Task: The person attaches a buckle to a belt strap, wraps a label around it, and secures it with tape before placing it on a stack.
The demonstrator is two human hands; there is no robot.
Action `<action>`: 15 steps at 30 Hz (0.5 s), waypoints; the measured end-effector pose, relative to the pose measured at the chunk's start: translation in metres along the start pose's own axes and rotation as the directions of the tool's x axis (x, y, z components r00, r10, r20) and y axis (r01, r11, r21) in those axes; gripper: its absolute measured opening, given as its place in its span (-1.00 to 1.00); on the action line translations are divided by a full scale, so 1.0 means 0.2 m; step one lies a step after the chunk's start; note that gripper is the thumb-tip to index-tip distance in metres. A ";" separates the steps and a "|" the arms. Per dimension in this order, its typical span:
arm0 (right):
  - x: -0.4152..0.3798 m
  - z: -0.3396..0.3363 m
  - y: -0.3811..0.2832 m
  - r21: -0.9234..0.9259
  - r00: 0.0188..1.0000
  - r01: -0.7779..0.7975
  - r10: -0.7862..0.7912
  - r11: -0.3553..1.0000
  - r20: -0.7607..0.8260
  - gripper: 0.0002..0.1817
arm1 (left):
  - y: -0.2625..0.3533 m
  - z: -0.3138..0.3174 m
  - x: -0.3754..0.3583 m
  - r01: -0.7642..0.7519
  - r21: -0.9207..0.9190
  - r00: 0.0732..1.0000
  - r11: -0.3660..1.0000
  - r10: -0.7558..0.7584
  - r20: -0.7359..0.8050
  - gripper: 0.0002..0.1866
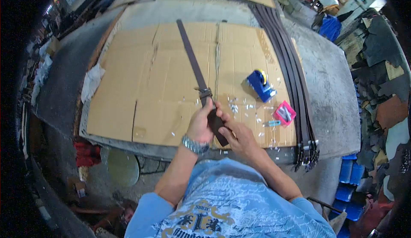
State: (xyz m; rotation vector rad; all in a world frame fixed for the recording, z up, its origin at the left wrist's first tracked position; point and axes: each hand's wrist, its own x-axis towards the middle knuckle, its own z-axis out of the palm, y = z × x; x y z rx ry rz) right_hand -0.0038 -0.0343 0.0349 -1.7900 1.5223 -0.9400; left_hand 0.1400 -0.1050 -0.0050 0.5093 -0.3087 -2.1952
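A long dark brown belt runs from the far side of the cardboard down to my hands, with a metal buckle just above my fingers. My left hand, with a metal watch at the wrist, is closed round the belt below the buckle, thumb on top. My right hand grips the belt's wide near part from the right, with fingers and thumb on its edge. The near end of the belt sticks out between my hands, close to the table's front edge.
Cardboard covers the table. To the right are a blue tape dispenser, a pink tray with small metallic pieces, a light blue tool and a row of dark belts. Small white scraps lie scattered nearby.
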 end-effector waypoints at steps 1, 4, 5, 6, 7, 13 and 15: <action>-0.01 0.01 0.02 -0.068 0.998 -0.007 0.010 0.998 0.055 -0.76 | -0.02 -0.06 0.04 0.030 -0.047 1.000 0.998 -0.030 0.008 -0.61; -0.01 0.04 0.04 -0.065 0.999 -0.012 0.014 0.998 0.030 -0.78 | -0.03 -0.07 0.07 0.053 -0.056 0.994 0.997 -0.058 -0.088 -0.65; 0.00 0.05 0.04 -0.093 0.999 0.010 -0.007 0.996 0.032 -0.78 | -0.02 -0.07 0.08 0.037 -0.012 0.997 0.999 -0.037 -0.071 -0.65; -0.01 0.04 0.04 -0.120 1.000 0.016 -0.013 0.993 0.027 -0.79 | -0.01 -0.07 0.08 0.037 0.034 0.998 0.999 -0.036 -0.051 -0.65; -0.01 0.04 0.04 -0.068 0.999 0.043 -0.045 0.997 -0.023 -0.78 | 0.00 -0.05 0.08 0.051 0.011 0.998 0.999 -0.051 -0.033 -0.65; 0.01 -0.05 0.08 -0.137 0.991 0.062 -0.078 0.989 -0.110 -0.77 | 0.15 0.01 0.19 0.039 0.094 0.998 0.995 -0.043 0.044 -0.66; -0.02 -0.07 0.11 -0.109 0.991 0.021 -0.035 0.994 -0.130 -0.76 | 0.12 0.01 0.20 0.079 0.086 0.993 0.993 -0.086 0.081 -0.67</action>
